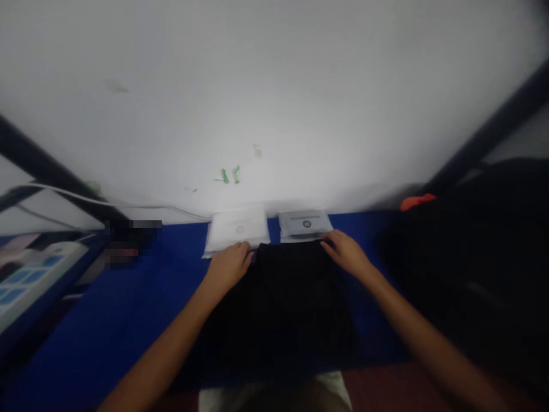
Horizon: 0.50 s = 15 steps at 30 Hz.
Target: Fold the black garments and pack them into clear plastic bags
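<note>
A piece of black folded cloth, likely a garment (304,303), lies on the blue-covered table (141,303) in front of me. My left hand (230,264) is at its far left corner, fingers curled in on the fabric edge. At the far right corner, my right hand (346,252) has thumb and fingers closed on the edge. Dim light and blur hide the finer folds. Just beyond the cloth are two flat packets: a white one (238,226) close to my left hand, and a grey one with dark print (304,223) close to my right fingertips.
A white wall (274,103) rises behind the table. On the right is a large black heap (467,274), with an orange item (418,201) behind it. A white cable (141,206) runs along the wall. A pale tray with blue squares (38,277) stands at left.
</note>
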Each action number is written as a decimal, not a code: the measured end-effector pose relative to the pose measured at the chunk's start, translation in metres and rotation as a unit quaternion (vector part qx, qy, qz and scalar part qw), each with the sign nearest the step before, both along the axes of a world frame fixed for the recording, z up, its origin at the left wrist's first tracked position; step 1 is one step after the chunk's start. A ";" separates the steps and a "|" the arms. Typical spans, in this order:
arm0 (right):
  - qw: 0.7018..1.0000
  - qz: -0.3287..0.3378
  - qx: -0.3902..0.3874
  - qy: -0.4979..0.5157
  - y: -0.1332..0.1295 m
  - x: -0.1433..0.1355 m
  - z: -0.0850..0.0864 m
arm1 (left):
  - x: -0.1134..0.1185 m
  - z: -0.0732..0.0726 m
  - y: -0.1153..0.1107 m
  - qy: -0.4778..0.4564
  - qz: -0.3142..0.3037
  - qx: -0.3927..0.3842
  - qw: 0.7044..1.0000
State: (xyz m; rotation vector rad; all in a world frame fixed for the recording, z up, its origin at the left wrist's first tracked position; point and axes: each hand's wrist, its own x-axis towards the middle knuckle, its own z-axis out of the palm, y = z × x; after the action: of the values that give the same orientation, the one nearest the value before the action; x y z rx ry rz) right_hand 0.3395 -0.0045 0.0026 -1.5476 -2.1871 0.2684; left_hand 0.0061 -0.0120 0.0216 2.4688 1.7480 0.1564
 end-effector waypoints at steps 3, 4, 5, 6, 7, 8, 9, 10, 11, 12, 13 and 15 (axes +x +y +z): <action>0.996 -0.024 0.072 -0.039 -0.011 -0.006 0.001 | -0.003 0.000 -0.020 -0.022 -0.084 0.035 0.996; 0.997 0.003 0.073 -0.034 -0.018 -0.007 0.002 | -0.005 0.000 -0.027 -0.034 -0.114 0.034 0.992; 0.997 0.043 0.058 -0.025 -0.026 -0.008 0.004 | -0.006 -0.002 -0.032 -0.044 -0.138 0.026 0.989; 0.996 0.085 0.030 -0.016 -0.033 -0.009 0.005 | -0.008 -0.004 -0.037 -0.052 -0.154 0.015 0.987; 0.992 0.123 -0.004 -0.010 -0.039 -0.010 0.005 | -0.010 -0.005 -0.040 -0.058 -0.165 0.001 0.985; 0.988 0.152 -0.039 -0.006 -0.044 -0.010 0.005 | -0.012 -0.007 -0.042 -0.065 -0.171 -0.012 0.983; 0.983 0.171 -0.069 -0.004 -0.048 -0.010 0.005 | -0.013 -0.007 -0.043 -0.071 -0.173 -0.024 0.982; 0.979 0.180 -0.091 0.003 -0.051 -0.010 0.004 | -0.014 -0.007 -0.043 -0.077 -0.173 -0.034 0.981; 0.977 0.185 -0.106 0.016 -0.052 -0.008 0.004 | -0.014 -0.004 -0.043 -0.085 -0.171 -0.040 0.981; 0.975 0.188 -0.117 0.037 -0.053 -0.006 0.005 | -0.014 -0.001 -0.044 -0.094 -0.170 -0.044 0.980; 0.971 0.190 -0.127 0.064 -0.055 -0.004 0.007 | -0.014 0.005 -0.047 -0.104 -0.169 -0.046 0.979; 0.961 0.194 -0.154 0.127 -0.059 0.003 0.015 | -0.014 0.017 -0.056 -0.126 -0.174 -0.063 0.975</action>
State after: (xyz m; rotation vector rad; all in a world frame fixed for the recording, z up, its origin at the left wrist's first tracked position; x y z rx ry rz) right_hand 0.3425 -0.0637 0.0175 -1.1307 -2.2986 0.9160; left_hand -0.0082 -0.0685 0.0390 2.4855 1.1701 0.2995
